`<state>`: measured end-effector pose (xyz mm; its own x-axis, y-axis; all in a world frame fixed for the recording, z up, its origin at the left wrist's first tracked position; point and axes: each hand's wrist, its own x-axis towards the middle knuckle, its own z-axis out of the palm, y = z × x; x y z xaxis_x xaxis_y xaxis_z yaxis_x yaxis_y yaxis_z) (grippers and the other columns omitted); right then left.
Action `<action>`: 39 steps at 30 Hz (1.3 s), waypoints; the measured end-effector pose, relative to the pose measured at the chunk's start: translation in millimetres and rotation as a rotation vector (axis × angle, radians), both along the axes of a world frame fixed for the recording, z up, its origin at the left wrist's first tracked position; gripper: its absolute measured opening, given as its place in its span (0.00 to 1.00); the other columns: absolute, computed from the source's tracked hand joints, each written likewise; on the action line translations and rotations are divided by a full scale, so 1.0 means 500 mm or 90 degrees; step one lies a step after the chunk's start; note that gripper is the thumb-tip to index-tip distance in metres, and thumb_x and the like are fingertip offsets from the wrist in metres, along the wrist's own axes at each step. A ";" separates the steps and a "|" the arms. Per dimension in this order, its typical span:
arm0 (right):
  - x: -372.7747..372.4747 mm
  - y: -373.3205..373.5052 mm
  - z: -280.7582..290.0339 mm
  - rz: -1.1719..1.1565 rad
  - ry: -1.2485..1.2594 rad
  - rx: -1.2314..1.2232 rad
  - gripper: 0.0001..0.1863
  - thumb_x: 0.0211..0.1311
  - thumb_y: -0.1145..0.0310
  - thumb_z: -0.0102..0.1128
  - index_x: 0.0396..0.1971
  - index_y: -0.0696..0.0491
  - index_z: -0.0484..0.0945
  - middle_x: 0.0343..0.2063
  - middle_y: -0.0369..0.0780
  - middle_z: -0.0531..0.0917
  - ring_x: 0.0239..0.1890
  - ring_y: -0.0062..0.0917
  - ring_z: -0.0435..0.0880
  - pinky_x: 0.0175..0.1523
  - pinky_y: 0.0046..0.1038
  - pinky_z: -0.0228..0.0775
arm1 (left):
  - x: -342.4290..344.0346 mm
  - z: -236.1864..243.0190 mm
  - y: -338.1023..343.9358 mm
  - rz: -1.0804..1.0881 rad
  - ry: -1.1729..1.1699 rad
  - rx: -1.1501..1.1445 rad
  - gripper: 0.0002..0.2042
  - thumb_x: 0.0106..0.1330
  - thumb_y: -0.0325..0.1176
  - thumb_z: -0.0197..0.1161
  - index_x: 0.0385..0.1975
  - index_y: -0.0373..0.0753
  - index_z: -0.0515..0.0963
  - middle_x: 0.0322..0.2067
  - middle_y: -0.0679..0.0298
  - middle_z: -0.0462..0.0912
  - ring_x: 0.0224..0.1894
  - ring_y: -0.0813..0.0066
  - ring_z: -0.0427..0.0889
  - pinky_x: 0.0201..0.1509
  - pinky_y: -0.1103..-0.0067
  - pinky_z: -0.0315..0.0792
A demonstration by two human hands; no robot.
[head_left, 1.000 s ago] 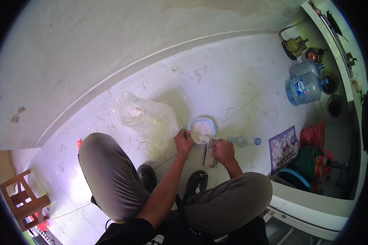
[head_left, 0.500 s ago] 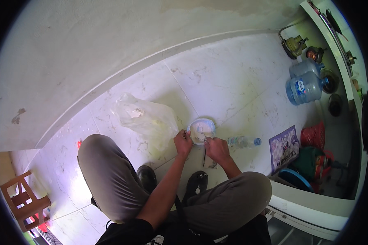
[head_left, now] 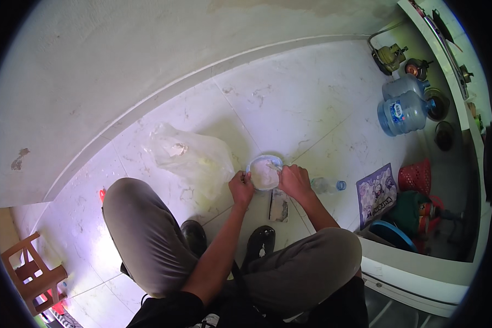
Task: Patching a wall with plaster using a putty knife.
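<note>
A small bowl with a pale bluish rim point(head_left: 255, 159) contains a whitish paste point(head_left: 263, 176). Its left edge is pinched by my left hand point(head_left: 241, 188), fingers closed. Over the bowl's right side, my right hand point(head_left: 296, 181) is closed round a slim greyish tool point(head_left: 275, 167) whose tip is in the paste; the tool's exact kind cannot be made out. Just below the bowl lies a flat rectangular piece point(head_left: 278, 206) with smears on it. A clear plastic bottle with a blue cap point(head_left: 327, 186) lies right of my right hand, and a translucent plastic bag point(head_left: 188, 156) sits to the left.
Two large blue water jugs point(head_left: 404, 113), a gas cylinder point(head_left: 389, 57), a red basket point(head_left: 415, 176) and a purple printed sheet point(head_left: 376, 194) are at the right, by a white counter point(head_left: 415, 276). A brown stool point(head_left: 35, 273) stands at lower left. A wall point(head_left: 120, 60) runs along the far side.
My right hand has moved slightly up and right, and the tool in it has shifted toward the bowl's upper right. More of the flat rectangular piece shows. The view has shifted slightly.
</note>
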<state>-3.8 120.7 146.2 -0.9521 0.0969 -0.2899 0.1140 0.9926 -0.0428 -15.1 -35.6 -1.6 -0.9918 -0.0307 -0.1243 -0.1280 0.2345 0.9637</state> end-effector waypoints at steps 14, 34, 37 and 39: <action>-0.033 0.039 -0.084 -0.573 -0.251 -0.593 0.11 0.66 0.68 0.57 0.31 0.62 0.80 0.17 0.46 0.80 0.09 0.20 0.67 0.12 0.26 0.51 | -0.001 -0.016 -0.003 -0.008 -0.008 0.054 0.08 0.68 0.27 0.63 0.28 0.30 0.78 0.19 0.53 0.81 0.18 0.67 0.80 0.22 0.73 0.70; 0.105 -0.036 -0.051 -0.002 0.161 -0.066 0.11 0.61 0.66 0.62 0.41 0.51 0.85 0.26 0.47 0.81 0.29 0.43 0.85 0.34 0.44 0.76 | -0.013 -0.031 -0.018 -0.009 0.009 0.027 0.09 0.69 0.29 0.63 0.29 0.28 0.78 0.18 0.57 0.81 0.17 0.73 0.81 0.17 0.74 0.74; 0.111 -0.029 -0.056 0.019 0.055 -0.004 0.10 0.61 0.65 0.61 0.40 0.51 0.85 0.26 0.47 0.81 0.29 0.43 0.85 0.34 0.44 0.76 | -0.007 -0.012 -0.015 0.005 -0.031 0.050 0.08 0.68 0.28 0.64 0.27 0.31 0.77 0.18 0.54 0.81 0.17 0.66 0.81 0.23 0.72 0.71; 0.105 -0.014 -0.043 -0.014 0.057 0.010 0.10 0.61 0.65 0.61 0.38 0.51 0.85 0.26 0.47 0.81 0.29 0.43 0.85 0.35 0.44 0.76 | -0.003 0.015 -0.003 0.008 -0.097 0.118 0.08 0.68 0.28 0.64 0.27 0.31 0.77 0.18 0.54 0.81 0.17 0.67 0.81 0.23 0.72 0.71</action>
<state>48.5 113.6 124.5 -0.9719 0.1221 -0.2013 0.1323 0.9905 -0.0380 -16.7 -36.9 5.8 -0.9606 -0.0052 -0.2779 -0.2778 0.0531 0.9592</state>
